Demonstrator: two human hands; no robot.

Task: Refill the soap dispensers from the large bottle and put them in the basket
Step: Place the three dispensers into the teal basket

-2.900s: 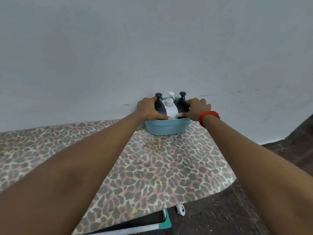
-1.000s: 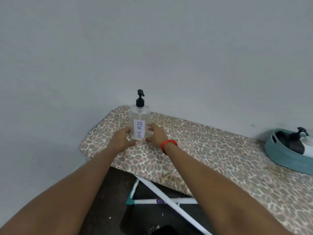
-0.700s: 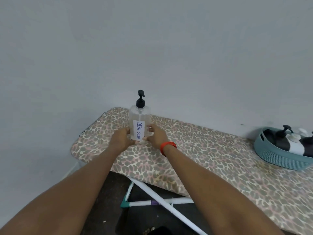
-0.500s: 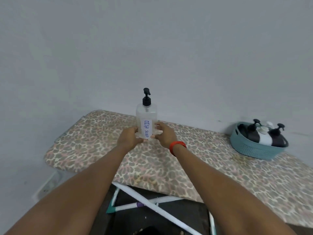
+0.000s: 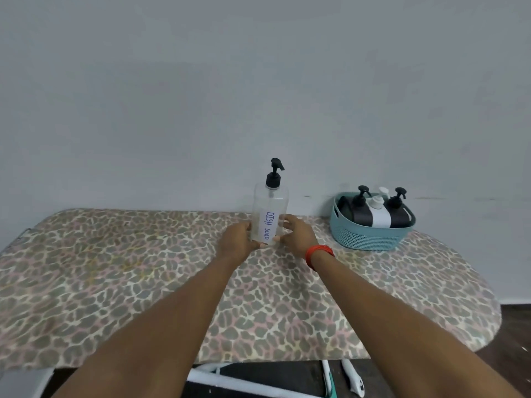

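The large clear bottle with a black pump and a "DISH SOAP" label stands upright near the back middle of the board. My left hand grips its lower left side and my right hand its lower right side. To the right, a teal basket holds three soap dispensers: a black one, a white one and another black one, all leaning back.
The leopard-print ironing board runs left to right against a plain grey wall. Its rounded end is at the right. White and teal legs show under the near edge, above dark floor.
My hands left the basket and took hold of the large bottle at the board's left end. The bottle, still held in both hands, now sits near the middle, closer to the basket.
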